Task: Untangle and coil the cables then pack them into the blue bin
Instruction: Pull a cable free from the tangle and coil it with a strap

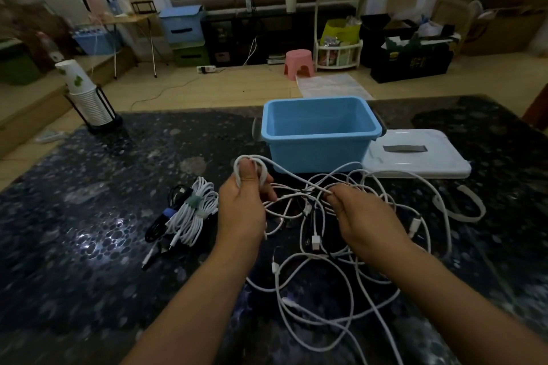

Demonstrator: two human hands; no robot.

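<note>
Gripping white cables [323,249], both hands [241,201] work near the unlabelled blue bin [320,139].

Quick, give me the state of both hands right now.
Left hand: closed, holding small loops of white cable.
Right hand: closed, pinching a white strand from the tangled cables.

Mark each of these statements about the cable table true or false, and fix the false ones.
1. The blue bin already holds coiled cables. False: what shows of its inside is empty.
2. The left hand holds a small loop of white cable. True.
3. The white lid sits on the bin. False: it lies on the table to the bin's right.
4. A tied bundle of cables lies left of the hands. True.
5. The right hand pinches a strand of the loose tangle. True.
</note>
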